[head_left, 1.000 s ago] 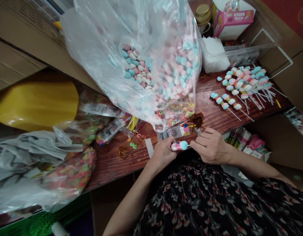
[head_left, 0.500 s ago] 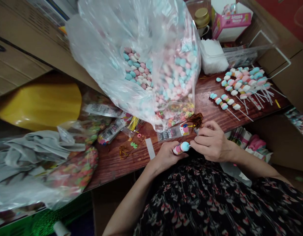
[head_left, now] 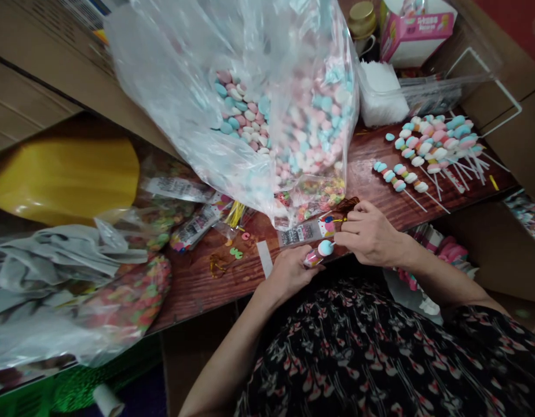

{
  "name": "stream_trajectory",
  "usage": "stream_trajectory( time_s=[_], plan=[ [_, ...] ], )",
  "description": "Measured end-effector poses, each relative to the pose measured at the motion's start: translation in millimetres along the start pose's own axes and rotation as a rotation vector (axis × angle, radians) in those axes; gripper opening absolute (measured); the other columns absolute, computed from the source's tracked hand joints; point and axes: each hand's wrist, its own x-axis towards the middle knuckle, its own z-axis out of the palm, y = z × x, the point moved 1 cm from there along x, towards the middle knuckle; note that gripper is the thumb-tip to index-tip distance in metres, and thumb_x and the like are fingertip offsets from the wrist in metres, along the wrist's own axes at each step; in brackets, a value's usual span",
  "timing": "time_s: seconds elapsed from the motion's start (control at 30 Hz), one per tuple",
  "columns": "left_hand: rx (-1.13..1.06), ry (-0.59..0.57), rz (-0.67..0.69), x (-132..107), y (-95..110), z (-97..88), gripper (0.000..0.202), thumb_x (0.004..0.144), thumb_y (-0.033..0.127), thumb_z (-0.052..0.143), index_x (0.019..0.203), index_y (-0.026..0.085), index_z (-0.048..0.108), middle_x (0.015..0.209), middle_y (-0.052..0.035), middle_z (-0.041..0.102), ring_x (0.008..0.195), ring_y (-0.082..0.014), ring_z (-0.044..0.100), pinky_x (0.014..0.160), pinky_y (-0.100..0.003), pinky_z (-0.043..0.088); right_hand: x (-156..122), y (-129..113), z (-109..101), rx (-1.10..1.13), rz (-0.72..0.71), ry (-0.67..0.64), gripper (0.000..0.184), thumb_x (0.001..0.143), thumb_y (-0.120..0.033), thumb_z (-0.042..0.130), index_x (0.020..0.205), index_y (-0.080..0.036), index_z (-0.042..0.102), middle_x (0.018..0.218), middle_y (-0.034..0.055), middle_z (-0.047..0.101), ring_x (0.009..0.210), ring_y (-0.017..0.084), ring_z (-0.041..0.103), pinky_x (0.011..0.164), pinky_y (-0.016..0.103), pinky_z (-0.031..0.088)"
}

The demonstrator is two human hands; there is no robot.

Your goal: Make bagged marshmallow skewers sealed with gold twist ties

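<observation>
My left hand (head_left: pixel 288 271) is closed around a short row of pink and blue marshmallow candies (head_left: pixel 319 251) at the near edge of the wooden table (head_left: pixel 233 278). My right hand (head_left: pixel 370 233) is closed in a pinch right beside the blue end piece, apparently on the thin stick that runs into it. Just above my hands stands a big clear plastic bag (head_left: pixel 267 104) full of pink, blue and white marshmallows. Finished skewers (head_left: pixel 436 145) lie in a pile at the right of the table, with two more skewers (head_left: pixel 400 178) lying apart nearer to me.
Packets of colourful candy (head_left: pixel 313 200) and labelled wrappers (head_left: pixel 193 223) lie under the big bag. A yellow object (head_left: pixel 68 176) and crumpled plastic bags (head_left: pixel 68 272) fill the left. A pink box (head_left: pixel 413 32), a gold-lidded jar (head_left: pixel 362 20) and white sticks (head_left: pixel 383 92) stand at the back.
Both hands have shifted slightly up toward the table edge, still together on the candy. The candy row is tilted more, blue end up.
</observation>
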Motion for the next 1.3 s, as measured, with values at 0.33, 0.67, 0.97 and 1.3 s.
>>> stream_trajectory(
  time_s=[0.33, 0.67, 0.97, 1.3],
  plan=[
    [-0.081, 0.086, -0.068, 8, 7, 2.2, 0.026, 0.075, 0.041, 0.073, 0.075, 0.018, 0.061, 0.067, 0.0025, 0.061, 0.061, -0.0117, 0.050, 0.059, -0.023, 0.037, 6, -9, 3, -0.051, -0.017, -0.002, 0.017, 0.085, -0.010, 0.046, 0.077, -0.018, 0.060, 0.073, 0.0016, 0.061, 0.073, 0.017, 0.041, 0.076, 0.036, 0.025],
    [-0.180, 0.128, -0.088, 4, 6, 2.5, 0.029, 0.077, 0.039, 0.068, 0.064, 0.016, 0.055, 0.058, 0.0047, 0.048, 0.056, -0.0089, 0.041, 0.053, -0.020, 0.032, -6, -31, -4, -0.030, 0.037, 0.138, 0.019, 0.085, -0.011, 0.047, 0.077, -0.017, 0.062, 0.064, 0.0011, 0.054, 0.070, 0.017, 0.040, 0.075, 0.036, 0.029],
    [-0.164, 0.150, -0.005, 2, 9, 7.4, 0.030, 0.077, 0.044, 0.072, 0.072, 0.017, 0.059, 0.065, 0.0027, 0.057, 0.060, -0.0107, 0.046, 0.057, -0.023, 0.036, -9, -19, -1, 0.054, 0.116, 0.043, 0.017, 0.089, -0.016, 0.049, 0.077, -0.017, 0.061, 0.071, 0.0012, 0.062, 0.071, 0.016, 0.044, 0.074, 0.034, 0.027],
    [-0.064, 0.328, 0.020, -5, 5, 12.1, 0.032, 0.082, 0.044, 0.068, 0.070, 0.018, 0.055, 0.063, 0.0031, 0.052, 0.058, -0.0103, 0.045, 0.057, -0.023, 0.034, -16, -15, 9, 0.242, 0.261, 0.089, 0.019, 0.093, -0.020, 0.050, 0.081, -0.017, 0.063, 0.070, -0.0004, 0.064, 0.069, 0.013, 0.048, 0.071, 0.031, 0.026]
  ],
)
